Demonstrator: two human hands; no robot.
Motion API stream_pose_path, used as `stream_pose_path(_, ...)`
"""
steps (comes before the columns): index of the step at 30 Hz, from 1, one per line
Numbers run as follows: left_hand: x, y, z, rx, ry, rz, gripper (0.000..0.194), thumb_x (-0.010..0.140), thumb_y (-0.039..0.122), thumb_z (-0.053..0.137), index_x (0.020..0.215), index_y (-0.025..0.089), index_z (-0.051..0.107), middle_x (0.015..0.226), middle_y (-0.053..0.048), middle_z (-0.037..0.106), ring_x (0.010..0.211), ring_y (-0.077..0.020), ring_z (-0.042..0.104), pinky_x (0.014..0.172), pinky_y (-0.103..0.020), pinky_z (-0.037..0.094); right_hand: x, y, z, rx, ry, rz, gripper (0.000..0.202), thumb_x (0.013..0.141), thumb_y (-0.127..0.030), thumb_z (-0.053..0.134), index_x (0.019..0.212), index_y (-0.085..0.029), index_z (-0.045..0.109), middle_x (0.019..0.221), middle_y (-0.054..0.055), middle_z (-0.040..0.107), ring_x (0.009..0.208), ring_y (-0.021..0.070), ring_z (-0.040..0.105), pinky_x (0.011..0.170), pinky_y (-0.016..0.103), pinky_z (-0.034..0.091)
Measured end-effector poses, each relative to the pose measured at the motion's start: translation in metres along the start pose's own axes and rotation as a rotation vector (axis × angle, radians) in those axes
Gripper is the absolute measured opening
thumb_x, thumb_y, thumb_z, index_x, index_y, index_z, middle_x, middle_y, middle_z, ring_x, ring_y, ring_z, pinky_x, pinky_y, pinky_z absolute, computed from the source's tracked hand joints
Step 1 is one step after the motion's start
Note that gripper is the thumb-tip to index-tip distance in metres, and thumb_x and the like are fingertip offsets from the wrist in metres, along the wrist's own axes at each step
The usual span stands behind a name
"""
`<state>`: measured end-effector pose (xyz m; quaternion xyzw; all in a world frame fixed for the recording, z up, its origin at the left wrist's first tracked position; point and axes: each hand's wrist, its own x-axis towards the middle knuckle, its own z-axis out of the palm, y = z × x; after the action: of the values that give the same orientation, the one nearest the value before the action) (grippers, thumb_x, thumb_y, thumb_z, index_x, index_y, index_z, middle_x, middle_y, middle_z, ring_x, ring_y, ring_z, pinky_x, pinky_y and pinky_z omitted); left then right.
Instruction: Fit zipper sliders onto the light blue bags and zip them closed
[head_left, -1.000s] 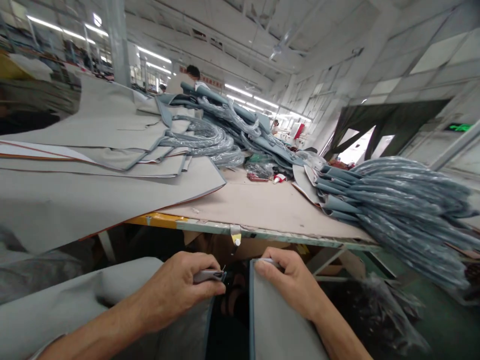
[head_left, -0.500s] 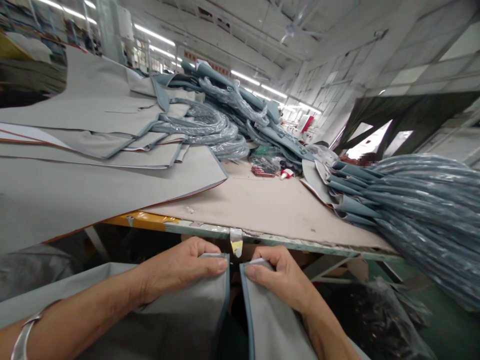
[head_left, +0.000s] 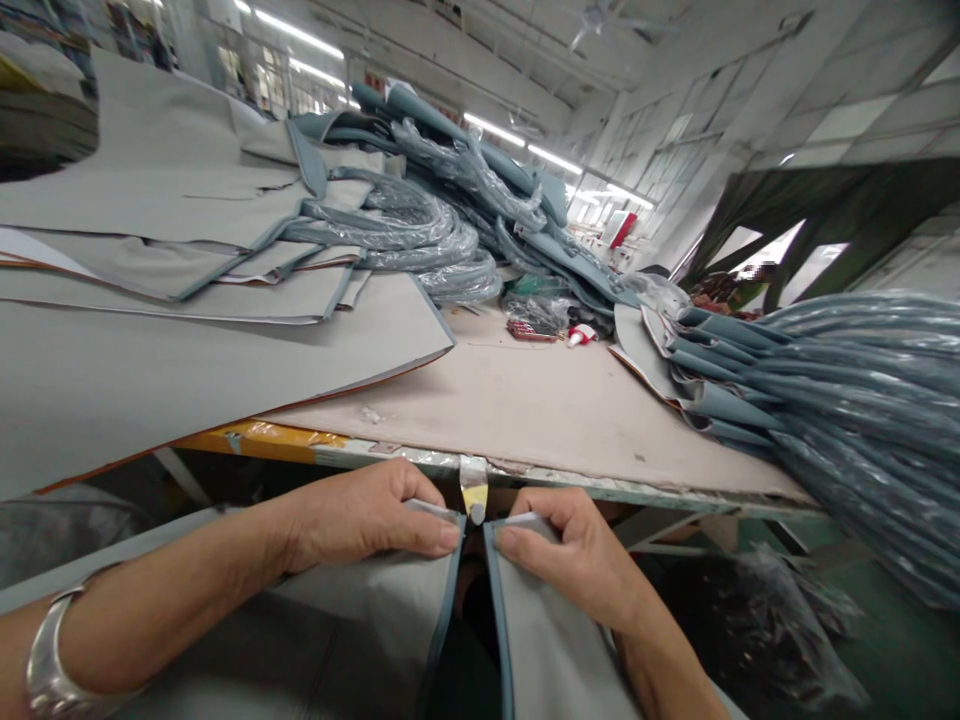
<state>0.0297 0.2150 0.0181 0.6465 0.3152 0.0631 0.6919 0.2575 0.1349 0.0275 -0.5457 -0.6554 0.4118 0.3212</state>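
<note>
My left hand (head_left: 375,520), with a silver bracelet at its wrist, pinches the top corner of a grey fabric panel (head_left: 367,620) edged in blue-grey. Opposite it, my right hand (head_left: 574,550) pinches the corner of another grey section (head_left: 551,640) with the same edging. A narrow gap separates the two edges, which hang down below the table edge. Just beyond the gap, a small metal and yellow fitting (head_left: 474,490) sticks out from the table edge. Whether the two sections are one piece cannot be seen.
On the table (head_left: 525,400), grey panels (head_left: 225,350) are stacked at the left. Plastic-wrapped blue-grey bundles (head_left: 442,240) lie behind, and more (head_left: 862,400) hang off the right side. A red-and-white bottle (head_left: 581,335) lies near the back. A dark plastic bag (head_left: 757,630) is below right.
The two fabric edges are slightly closer together at the top. My left hand has shifted a little right, and the view has tilted slightly, with the table's contents shifting in the picture.
</note>
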Motion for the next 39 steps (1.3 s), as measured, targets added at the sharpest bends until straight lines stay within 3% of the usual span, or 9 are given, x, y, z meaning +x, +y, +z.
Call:
stream_pose_path(24, 0.006, 0.001, 0.005, -0.011, 0.004, 0.016, 0.047, 0.067, 0.056, 0.078, 0.065, 0.014, 0.059, 0.058, 0.006, 0.037, 0.055, -0.0083, 0.025, 0.05, -0.024, 0.015, 0.007, 0.001, 0.002, -0.049, 0.039, -0.009, 0.032, 0.081, -0.041, 0.062, 0.066, -0.013, 0.058, 0.059, -0.003, 0.043, 0.056, 0.0089, 0.035, 0.051, 0.022, 0.026)
stream_pose_path(39, 0.006, 0.004, 0.008, -0.015, 0.035, 0.016, 0.042, 0.07, 0.054, 0.075, 0.072, 0.013, 0.065, 0.062, 0.003, 0.044, 0.056, -0.009, 0.03, 0.05, -0.022, 0.019, 0.008, 0.002, 0.001, -0.007, 0.07, -0.088, 0.028, 0.082, -0.035, 0.064, 0.066, -0.013, 0.06, 0.058, -0.003, 0.046, 0.057, 0.0086, 0.037, 0.052, 0.021, 0.028)
